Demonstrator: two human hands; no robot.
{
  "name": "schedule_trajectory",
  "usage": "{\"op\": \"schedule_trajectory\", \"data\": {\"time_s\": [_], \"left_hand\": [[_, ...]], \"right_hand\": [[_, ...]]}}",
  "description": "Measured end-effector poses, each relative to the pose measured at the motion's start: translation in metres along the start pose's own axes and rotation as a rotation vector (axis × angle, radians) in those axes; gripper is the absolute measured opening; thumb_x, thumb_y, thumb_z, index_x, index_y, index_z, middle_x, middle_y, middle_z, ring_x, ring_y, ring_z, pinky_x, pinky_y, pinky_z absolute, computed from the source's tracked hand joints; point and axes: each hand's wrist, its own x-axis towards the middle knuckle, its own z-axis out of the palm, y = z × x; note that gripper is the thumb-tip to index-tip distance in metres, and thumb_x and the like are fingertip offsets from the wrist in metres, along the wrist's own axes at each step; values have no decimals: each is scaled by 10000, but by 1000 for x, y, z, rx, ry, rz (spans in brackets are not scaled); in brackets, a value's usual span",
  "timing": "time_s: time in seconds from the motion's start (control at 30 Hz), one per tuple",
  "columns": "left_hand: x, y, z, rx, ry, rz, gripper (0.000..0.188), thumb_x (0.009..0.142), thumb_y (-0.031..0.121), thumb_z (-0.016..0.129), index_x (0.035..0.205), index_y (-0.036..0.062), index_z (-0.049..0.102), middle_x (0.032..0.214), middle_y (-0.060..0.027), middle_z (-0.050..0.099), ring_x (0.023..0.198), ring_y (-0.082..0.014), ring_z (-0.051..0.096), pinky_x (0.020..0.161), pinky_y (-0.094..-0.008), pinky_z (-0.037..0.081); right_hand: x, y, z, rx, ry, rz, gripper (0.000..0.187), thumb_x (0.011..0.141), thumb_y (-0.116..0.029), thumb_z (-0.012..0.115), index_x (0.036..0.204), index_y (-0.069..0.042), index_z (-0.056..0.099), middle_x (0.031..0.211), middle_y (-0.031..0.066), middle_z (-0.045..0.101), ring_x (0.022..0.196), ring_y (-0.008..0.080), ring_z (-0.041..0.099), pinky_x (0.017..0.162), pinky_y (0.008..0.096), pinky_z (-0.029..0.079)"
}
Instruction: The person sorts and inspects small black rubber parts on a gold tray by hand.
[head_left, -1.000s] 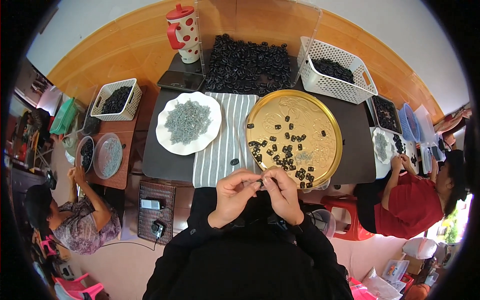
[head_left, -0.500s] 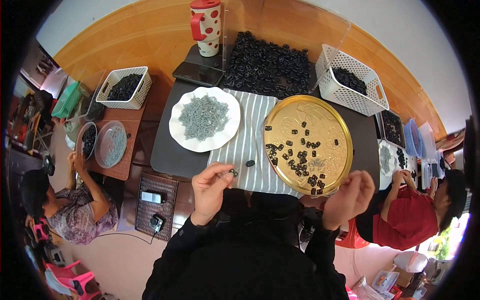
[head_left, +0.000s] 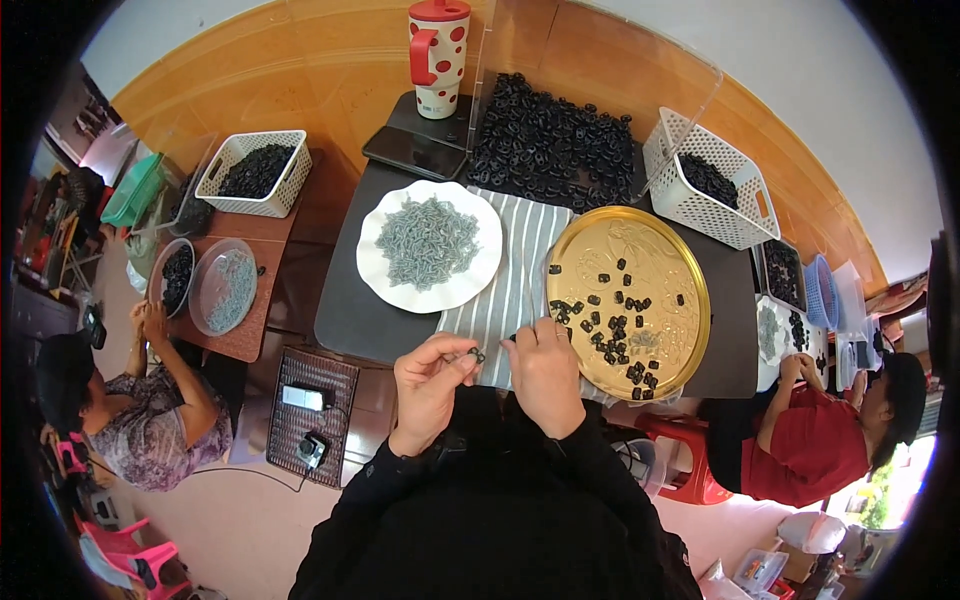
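My left fingers (head_left: 440,349) pinch a small dark piece (head_left: 477,355); right fingers (head_left: 528,347) curl by a black oval piece (head_left: 511,340), hold unclear: pickup, likely, needing a lift next.

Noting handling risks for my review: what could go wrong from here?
The small dark piece, in the left hand's fingertip grip close to the near edge of the table, could slip and fall off. The right hand, close by the gold tray, might bump it and shift the loose black pieces. A careless reach could also scatter the small grey pieces heaped on the plate.
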Motion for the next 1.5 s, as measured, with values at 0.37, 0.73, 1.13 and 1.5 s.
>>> {"op": "schedule_trajectory", "data": {"time_s": [0.37, 0.73, 1.13, 1.5], "left_hand": [[-3, -1, 12, 14, -35, -58, 278, 837, -74, 588, 1104, -21, 641, 871, -31, 567, 705, -73, 540, 602, -191, 429], [-12, -13, 35, 156, -152, -51, 352, 848, -85, 544, 1192, -27, 594, 902, -15, 523, 791, -62, 490, 671, -185, 401], [-17, -16, 43, 254, -116, 17, 333, 845, -94, 531, 1165, -39, 606, 877, -24, 533, 754, -68, 478, 646, -188, 393], [-18, -18, 46, 229, -58, 7, 315, 836, -90, 538, 1133, -38, 628, 858, -20, 531, 711, -64, 474, 607, -190, 393]], "right_hand": [[-16, 10, -5, 668, 100, 245, 108, 842, -10, 601, 928, 51, 580, 849, 155, 636, 710, 209, 624, 616, 293, 477], [-32, 2, -7, 1632, 242, 507, 130, 885, -12, 592, 1010, 17, 611, 889, 83, 679, 740, 111, 626, 646, 227, 497], [-38, 3, -13, 1559, 235, 510, 110, 882, 17, 572, 973, 29, 633, 844, 75, 652, 684, 115, 618, 608, 230, 497], [-37, 8, -11, 1708, 174, 598, 110, 887, -5, 568, 974, 16, 632, 821, 85, 665, 666, 127, 625, 597, 236, 493]]}}
